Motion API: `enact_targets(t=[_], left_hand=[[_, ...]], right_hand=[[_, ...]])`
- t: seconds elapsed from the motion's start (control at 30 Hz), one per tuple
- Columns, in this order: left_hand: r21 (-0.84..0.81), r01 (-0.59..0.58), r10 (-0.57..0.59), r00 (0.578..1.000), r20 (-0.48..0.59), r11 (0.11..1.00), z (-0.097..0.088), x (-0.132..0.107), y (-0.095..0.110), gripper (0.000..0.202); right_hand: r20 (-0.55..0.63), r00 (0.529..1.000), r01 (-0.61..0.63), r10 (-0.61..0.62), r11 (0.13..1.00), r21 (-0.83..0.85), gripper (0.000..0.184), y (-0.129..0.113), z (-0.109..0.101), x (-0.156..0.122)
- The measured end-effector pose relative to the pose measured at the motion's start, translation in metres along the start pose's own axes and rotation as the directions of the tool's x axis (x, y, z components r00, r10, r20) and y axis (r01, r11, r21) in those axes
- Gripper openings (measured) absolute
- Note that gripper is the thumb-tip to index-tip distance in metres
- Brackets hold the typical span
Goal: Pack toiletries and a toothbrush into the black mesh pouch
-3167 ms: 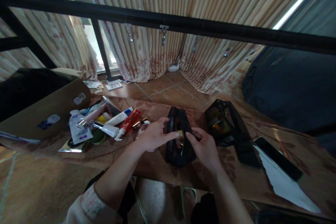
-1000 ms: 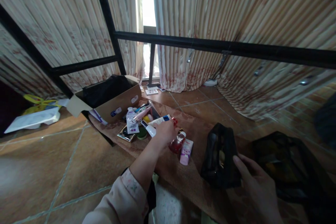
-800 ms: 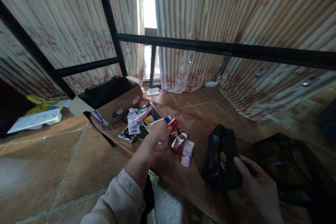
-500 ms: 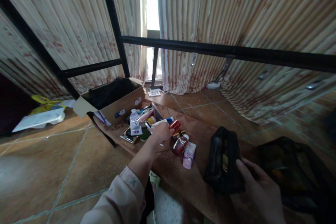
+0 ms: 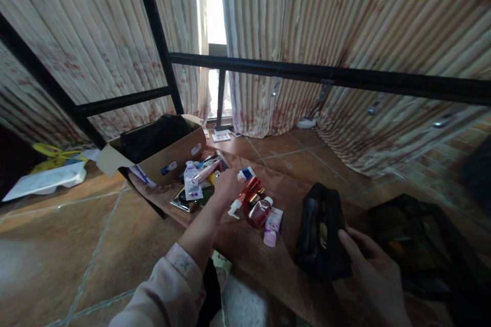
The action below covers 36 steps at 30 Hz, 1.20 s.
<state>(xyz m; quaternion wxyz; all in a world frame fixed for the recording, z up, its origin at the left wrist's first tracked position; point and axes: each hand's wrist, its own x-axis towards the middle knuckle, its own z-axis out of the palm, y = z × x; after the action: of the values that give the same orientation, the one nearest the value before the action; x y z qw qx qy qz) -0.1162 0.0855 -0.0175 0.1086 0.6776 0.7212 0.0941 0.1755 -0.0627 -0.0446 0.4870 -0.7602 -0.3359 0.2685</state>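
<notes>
My left hand [image 5: 225, 187] reaches out to a pile of cosmetics [image 5: 197, 184] on the brown-clothed table [image 5: 249, 250]. Its fingers curl over a white tube with a blue cap [image 5: 244, 174]. Just right of it lie a red pump bottle [image 5: 245, 196], a small brown-red bottle [image 5: 259, 212] and a pink-and-white tube [image 5: 271, 227]. My right hand [image 5: 370, 273] rests with stretched fingers against the right side of an unzipped black pouch [image 5: 320, 235] that stands near the table's front edge.
A cardboard box [image 5: 172, 156] with something black inside stands at the table's far left end. A second black mesh bag [image 5: 414, 237] lies at the right. A black metal rail [image 5: 307, 71] crosses in front of striped curtains. A white bag [image 5: 42, 181] lies on the tiled floor.
My left hand left the black pouch and went left to the cosmetics pile. The red pump bottle, by my fingers half a second ago, now lies on the cloth. My right hand stays at the pouch.
</notes>
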Motion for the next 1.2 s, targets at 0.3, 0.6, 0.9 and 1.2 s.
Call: enact_targets(t=[0.3,0.6,0.9,1.2], left_hand=[[0.119,0.093,-0.085,0.994,-0.070,0.988,-0.038,0.079,-0.061,0.020],[0.196,-0.100,0.151,0.952,-0.265,0.975,-0.074,0.055,-0.059,0.019],[-0.425,-0.670,0.173,0.635,-0.753,0.609,-0.096,-0.002,0.019,0.020],[-0.977,-0.205,0.335,0.926,-0.176,0.052,-0.001,-0.044,0.107,0.015]], right_hand=[[0.028,0.998,0.052,-0.055,0.994,0.093,0.048,0.000,0.007,0.003],[-0.007,0.986,0.167,-0.168,0.977,0.134,0.053,0.006,0.007,0.004],[0.007,0.984,0.177,-0.179,0.979,0.100,0.048,0.008,0.008,0.006],[0.012,0.976,0.214,-0.219,0.963,0.165,0.041,-0.005,0.007,-0.004]])
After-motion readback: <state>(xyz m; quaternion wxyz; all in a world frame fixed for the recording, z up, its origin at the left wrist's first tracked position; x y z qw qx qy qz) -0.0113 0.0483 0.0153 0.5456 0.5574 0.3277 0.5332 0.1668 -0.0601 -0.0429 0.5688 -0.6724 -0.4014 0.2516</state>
